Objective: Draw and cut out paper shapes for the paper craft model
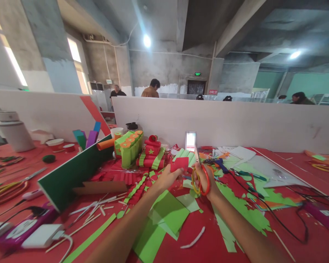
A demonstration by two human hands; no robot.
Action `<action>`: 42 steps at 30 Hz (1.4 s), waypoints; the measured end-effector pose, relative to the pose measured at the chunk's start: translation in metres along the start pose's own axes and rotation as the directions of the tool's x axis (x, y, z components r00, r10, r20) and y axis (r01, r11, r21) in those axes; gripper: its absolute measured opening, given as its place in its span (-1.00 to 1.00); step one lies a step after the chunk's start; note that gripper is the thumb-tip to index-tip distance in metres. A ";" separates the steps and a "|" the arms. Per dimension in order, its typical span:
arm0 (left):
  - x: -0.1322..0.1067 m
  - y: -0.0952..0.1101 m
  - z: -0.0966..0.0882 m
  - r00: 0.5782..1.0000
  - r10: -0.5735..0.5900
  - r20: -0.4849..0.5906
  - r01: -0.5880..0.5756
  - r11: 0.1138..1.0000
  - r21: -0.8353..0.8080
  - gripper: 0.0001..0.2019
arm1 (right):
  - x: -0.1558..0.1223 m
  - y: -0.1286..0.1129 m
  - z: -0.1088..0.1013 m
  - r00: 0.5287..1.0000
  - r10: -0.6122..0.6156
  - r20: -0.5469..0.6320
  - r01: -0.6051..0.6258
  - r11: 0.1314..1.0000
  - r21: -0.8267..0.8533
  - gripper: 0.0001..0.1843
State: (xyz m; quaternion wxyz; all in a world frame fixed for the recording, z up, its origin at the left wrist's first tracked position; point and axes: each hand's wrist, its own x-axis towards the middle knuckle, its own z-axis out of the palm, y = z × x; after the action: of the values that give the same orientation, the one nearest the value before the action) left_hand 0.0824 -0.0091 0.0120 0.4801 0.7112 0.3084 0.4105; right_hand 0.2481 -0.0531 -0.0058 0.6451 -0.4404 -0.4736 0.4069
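My left hand (168, 177) pinches a small piece of red paper (180, 163) above the middle of the table. My right hand (204, 178) grips scissors with red and yellow handles (201, 179); the blades point up beside the red paper's right edge. Both hands hover over light green paper sheets (167, 213) and scraps on the red table (304, 252).
Folded green and red paper pieces (138, 148) stand behind the hands. A green board (74, 171) leans at the left, with wooden sticks, a power bank and cables near it. A black cable (265, 206) runs at the right. A white partition (235, 124) backs the table; people sit beyond.
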 end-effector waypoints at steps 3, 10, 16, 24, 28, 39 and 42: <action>-0.002 0.002 0.001 0.999 -0.021 0.032 0.021 1.000 0.009 -0.73 | 0.006 -0.005 -0.009 0.997 -0.068 -0.047 0.067 0.998 -0.017 -0.53; -0.005 0.002 0.001 0.978 -0.083 0.191 0.083 0.997 0.005 -0.81 | 0.011 -0.006 -0.016 0.996 -0.087 0.031 0.088 0.995 -0.035 -0.53; -0.007 0.003 -0.005 0.965 -0.067 0.253 0.053 0.997 0.063 -0.80 | 0.008 -0.002 -0.015 0.995 -0.077 0.066 0.080 0.996 -0.035 -0.54; 0.002 0.004 -0.009 0.990 -0.005 0.139 -0.006 0.997 0.080 -0.77 | 0.008 0.003 -0.012 0.993 -0.028 0.113 0.030 0.999 -0.011 -0.54; 0.006 0.002 -0.009 0.992 0.076 0.101 -0.076 0.997 -0.001 -0.79 | 0.007 0.004 -0.012 0.993 -0.024 0.120 0.028 0.999 -0.031 -0.57; 0.009 -0.006 -0.004 0.988 0.114 0.107 -0.120 0.992 0.048 -0.68 | 0.006 -0.006 -0.012 0.992 -0.107 0.074 0.113 0.990 -0.080 -0.56; 0.010 -0.007 -0.006 0.993 0.116 -0.006 -0.117 0.993 -0.010 -0.70 | 0.003 -0.008 -0.011 0.991 -0.062 0.116 0.073 0.993 -0.089 -0.59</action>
State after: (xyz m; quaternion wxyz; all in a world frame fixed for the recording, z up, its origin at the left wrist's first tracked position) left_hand 0.0818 0.0044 0.0101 0.4581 0.7243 0.2656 0.4415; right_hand 0.2598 -0.0541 0.0005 0.6095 -0.4301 -0.5423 0.3865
